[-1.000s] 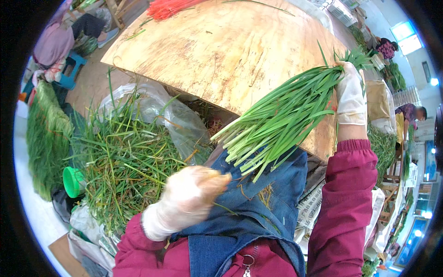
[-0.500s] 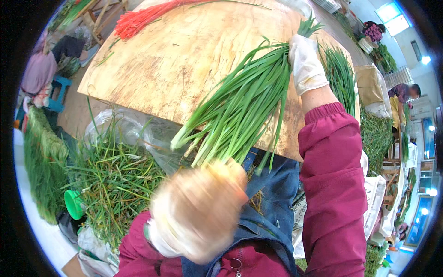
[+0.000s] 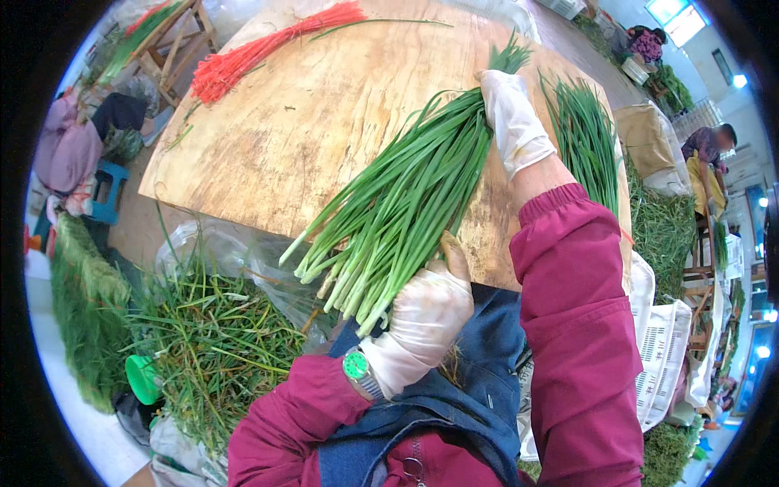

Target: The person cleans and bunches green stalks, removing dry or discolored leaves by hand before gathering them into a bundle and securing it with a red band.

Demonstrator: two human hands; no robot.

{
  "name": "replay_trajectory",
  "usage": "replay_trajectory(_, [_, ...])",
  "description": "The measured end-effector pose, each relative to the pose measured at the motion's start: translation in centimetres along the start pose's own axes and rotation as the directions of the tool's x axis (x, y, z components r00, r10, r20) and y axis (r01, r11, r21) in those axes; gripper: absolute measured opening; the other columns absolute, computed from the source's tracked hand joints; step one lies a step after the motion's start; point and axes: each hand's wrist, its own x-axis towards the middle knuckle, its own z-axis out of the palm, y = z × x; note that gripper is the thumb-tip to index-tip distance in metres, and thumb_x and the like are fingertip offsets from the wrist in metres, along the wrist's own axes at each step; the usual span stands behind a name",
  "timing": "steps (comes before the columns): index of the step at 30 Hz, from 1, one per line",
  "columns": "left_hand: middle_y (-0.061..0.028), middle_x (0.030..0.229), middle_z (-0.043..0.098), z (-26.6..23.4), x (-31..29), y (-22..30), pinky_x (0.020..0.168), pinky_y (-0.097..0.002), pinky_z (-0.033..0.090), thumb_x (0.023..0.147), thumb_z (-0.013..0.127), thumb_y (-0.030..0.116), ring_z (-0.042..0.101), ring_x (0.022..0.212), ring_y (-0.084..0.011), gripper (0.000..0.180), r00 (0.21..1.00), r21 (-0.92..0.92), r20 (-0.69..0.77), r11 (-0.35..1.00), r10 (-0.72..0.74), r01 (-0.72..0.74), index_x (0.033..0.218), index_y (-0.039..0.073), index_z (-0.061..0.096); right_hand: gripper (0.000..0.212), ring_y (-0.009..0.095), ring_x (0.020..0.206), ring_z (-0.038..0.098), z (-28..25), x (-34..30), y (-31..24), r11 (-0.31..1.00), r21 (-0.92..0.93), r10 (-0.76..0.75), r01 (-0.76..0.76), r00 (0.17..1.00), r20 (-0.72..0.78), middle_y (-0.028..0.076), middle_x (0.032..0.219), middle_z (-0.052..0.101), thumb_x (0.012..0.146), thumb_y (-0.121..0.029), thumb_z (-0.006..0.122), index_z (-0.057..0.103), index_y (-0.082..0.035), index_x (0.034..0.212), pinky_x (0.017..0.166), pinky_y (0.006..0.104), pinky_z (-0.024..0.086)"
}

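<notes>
A bunch of long green garlic chives (image 3: 398, 195) slants across the near edge of a wooden board, its pale stem ends toward me at lower left. My right hand (image 3: 513, 118), in a whitish glove, is closed round the bunch near its leafy tips, which stick out beyond the fist. Low on the bunch, my gloved left hand (image 3: 430, 312) is closed against the stems; its thumb shows while most fingers are hidden. A second bunch of chives (image 3: 586, 142) lies on the board to the right of my right hand.
Red plastic strips (image 3: 268, 49) lie at the far left of the wooden board (image 3: 268, 154). Below its left edge is a heap of loose green trimmings (image 3: 219, 333), with a green round object (image 3: 143, 380) beside it. A blue stool (image 3: 108, 191) stands left; other people are at far right.
My left hand, blurred below the stems before, has come up and right to the lower bunch. My right hand and the bunch appear slightly further left.
</notes>
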Motion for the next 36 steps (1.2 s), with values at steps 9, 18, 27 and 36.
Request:
replay_trajectory(9, [-0.013, 0.059, 0.056, -0.5, 0.6, -1.7, 0.05, -0.0351, 0.045, 0.067, 0.052, 0.004, 0.057, 0.057, -0.0298, 0.009, 0.986, -0.6, 0.055, 0.783, -0.16, 0.161, 0.076, 0.001, 0.054, 0.047, 0.021, 0.085, 0.059, -5.2, -8.6, 5.9, 0.282, 0.95, 0.221, 0.135, 0.954, -0.201, 0.012, 0.087, 0.062, 0.075, -0.039, 0.054, 0.058, 0.002, 0.097, 0.074, 0.0311, 0.043])
replay_trajectory(18, [-0.0016, 0.066, 0.054, -11.7, -11.3, -15.0, 0.041, -0.0152, 0.034, 0.071, 0.062, 0.005, 0.045, 0.047, -0.0042, 0.019, 0.77, -0.975, 0.153, 0.035, -0.619, 0.221, 0.088, 0.002, 0.054, 0.024, 0.012, 0.058, 0.058, -0.9, -27.8, 5.5, -0.335, 0.91, -0.051, -0.246, 0.969, 0.243, 0.012, 0.073, 0.062, 0.085, -0.018, 0.05, 0.057, 0.003, 0.094, 0.043, 0.0171, 0.038])
replay_trajectory(27, [-0.0124, 0.08, 0.057, -6.5, -16.9, -16.6, 0.061, -0.0317, 0.045, 0.067, 0.065, 0.006, 0.056, 0.071, -0.0251, 0.022, 0.844, -0.31, -0.079, 0.818, -0.531, 0.485, 0.089, 0.005, 0.059, 0.036, 0.012, 0.064, 0.058, 0.7, -28.2, -1.2, -0.282, 0.772, -0.3, -0.569, 0.817, 0.493, 0.011, 0.079, 0.061, 0.079, -0.028, 0.059, 0.056, 0.004, 0.096, 0.047, 0.0196, 0.041])
replay_trajectory(36, [-0.0116, 0.075, 0.058, -5.7, -6.5, -7.2, 0.057, -0.0306, 0.046, 0.065, 0.062, -0.003, 0.058, 0.066, -0.0251, 0.018, 0.996, -0.69, -0.077, 0.723, -0.034, -0.028, 0.083, 0.002, 0.06, 0.013, 0.006, 0.05, 0.048, 1.5, -28.1, -3.4, -0.46, 0.742, -0.184, -0.488, 0.87, 0.458, 0.005, 0.062, 0.059, 0.072, -0.01, 0.059, 0.061, 0.001, 0.078, 0.043, 0.0176, 0.033])
